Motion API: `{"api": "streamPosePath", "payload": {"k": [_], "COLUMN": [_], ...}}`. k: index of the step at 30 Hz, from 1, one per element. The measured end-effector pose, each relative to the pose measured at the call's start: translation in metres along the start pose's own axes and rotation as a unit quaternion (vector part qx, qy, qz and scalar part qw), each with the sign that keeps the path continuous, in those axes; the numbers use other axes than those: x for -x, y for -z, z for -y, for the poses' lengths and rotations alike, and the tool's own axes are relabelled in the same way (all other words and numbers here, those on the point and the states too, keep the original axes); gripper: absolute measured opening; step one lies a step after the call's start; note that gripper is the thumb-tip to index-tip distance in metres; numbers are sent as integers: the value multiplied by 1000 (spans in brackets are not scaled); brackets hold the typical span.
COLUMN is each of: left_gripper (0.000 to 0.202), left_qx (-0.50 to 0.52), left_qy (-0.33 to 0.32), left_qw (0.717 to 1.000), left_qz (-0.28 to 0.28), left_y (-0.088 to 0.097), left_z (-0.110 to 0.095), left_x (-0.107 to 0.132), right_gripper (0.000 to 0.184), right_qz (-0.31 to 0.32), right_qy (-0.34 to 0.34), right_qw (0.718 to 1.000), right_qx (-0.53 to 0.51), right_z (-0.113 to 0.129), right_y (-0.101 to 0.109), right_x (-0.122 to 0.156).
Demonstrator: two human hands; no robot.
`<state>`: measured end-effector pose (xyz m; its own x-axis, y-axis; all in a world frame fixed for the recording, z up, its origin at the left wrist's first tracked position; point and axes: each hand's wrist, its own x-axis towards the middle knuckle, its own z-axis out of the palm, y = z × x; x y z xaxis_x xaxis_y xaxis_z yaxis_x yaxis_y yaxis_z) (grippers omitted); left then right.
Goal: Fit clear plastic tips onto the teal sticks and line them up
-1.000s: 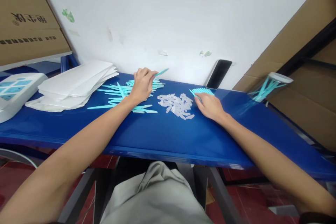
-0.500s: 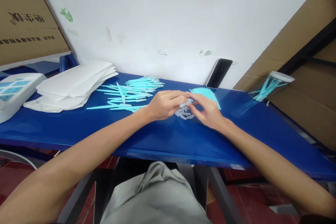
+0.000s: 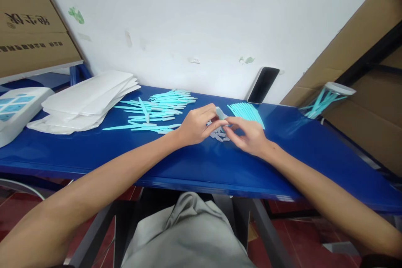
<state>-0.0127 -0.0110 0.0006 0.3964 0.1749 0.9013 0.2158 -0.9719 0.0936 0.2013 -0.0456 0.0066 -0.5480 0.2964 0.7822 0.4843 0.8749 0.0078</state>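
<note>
Pinching a pale piece (image 3: 220, 112) over the counter (image 3: 188, 165), the left hand (image 3: 201, 124) has its fingers closed; the right hand (image 3: 248, 135) meets it at three o'clock, fingers nearly together, though whether they grip I cannot tell. A pile (image 3: 219, 135) of such pieces lies beneath. Loose sticks (image 3: 171, 99) spread at ten o'clock, a neat row (image 3: 247, 113) at two, and a phone (image 3: 264, 85) leans at one.

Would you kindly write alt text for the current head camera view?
A left hand, holding a small pale piece, meets the right hand above a blue table, between loose turquoise sticks and a neat row of them. A phone leans against the wall.
</note>
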Motion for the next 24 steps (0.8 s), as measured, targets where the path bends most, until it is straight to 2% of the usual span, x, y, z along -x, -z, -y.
{"api": "streamPosePath", "payload": {"k": [6, 10, 13, 15, 18, 24], "left_gripper": [17, 31, 26, 24, 27, 46], "left_qx": [53, 23, -5, -35, -99, -190], "left_qy": [86, 85, 94, 71, 16, -6], "left_qw": [994, 995, 995, 997, 993, 968], "left_qz": [-30, -39, -31, -7, 63, 162], "left_y": [2, 8, 12, 15, 22, 31], "left_z": [-5, 5, 14, 20, 30, 48], "left_x": [-6, -4, -1, 0, 1, 3], "right_gripper": [31, 34, 36, 39, 44, 47], "right_qz": [24, 44, 71, 93, 134, 189], "right_qy": [-52, -62, -63, -58, -41, -15], "right_qw": [998, 997, 996, 994, 990, 978], "right_qx": [-6, 0, 6, 16, 35, 86], "right_z": [-5, -7, -8, -10, -17, -27], "right_y": [0, 3, 4, 5, 7, 8], "right_x": [0, -1, -2, -2, 1, 6]}}
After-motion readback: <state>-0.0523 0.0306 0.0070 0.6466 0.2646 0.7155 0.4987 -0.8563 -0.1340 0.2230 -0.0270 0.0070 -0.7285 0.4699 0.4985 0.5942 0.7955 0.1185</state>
